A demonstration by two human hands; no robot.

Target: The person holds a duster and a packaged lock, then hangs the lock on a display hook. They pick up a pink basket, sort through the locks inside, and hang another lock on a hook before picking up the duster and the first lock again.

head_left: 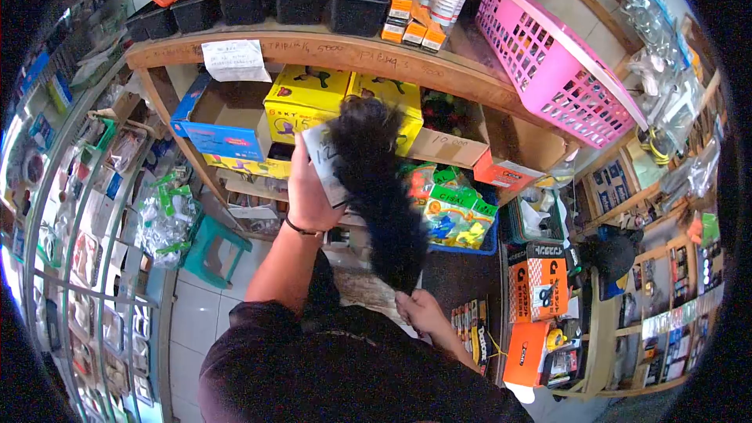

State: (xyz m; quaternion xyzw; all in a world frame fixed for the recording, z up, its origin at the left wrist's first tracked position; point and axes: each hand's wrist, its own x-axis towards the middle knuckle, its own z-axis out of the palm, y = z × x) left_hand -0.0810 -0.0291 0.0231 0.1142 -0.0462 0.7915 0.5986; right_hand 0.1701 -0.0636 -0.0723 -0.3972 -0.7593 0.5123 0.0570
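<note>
My left hand [307, 188] is raised in front of the lower shelf and grips a small white box [323, 163] with handwritten numbers on it. A band sits on that wrist. A black fluffy duster [376, 188] lies against the white box, its tip reaching up to the yellow boxes [301, 102]. My right hand [421, 309] is lower down, near my dark shirt, closed around the duster's bottom end.
A wooden shelf [313, 51] carries black bins, small orange boxes and a pink basket [548, 63]. Below are a blue open carton [223, 121], cardboard boxes and green packets [458, 207]. A glass counter runs along the left, with a teal stool [211, 247] beside it. Orange boxes [536, 282] stand right.
</note>
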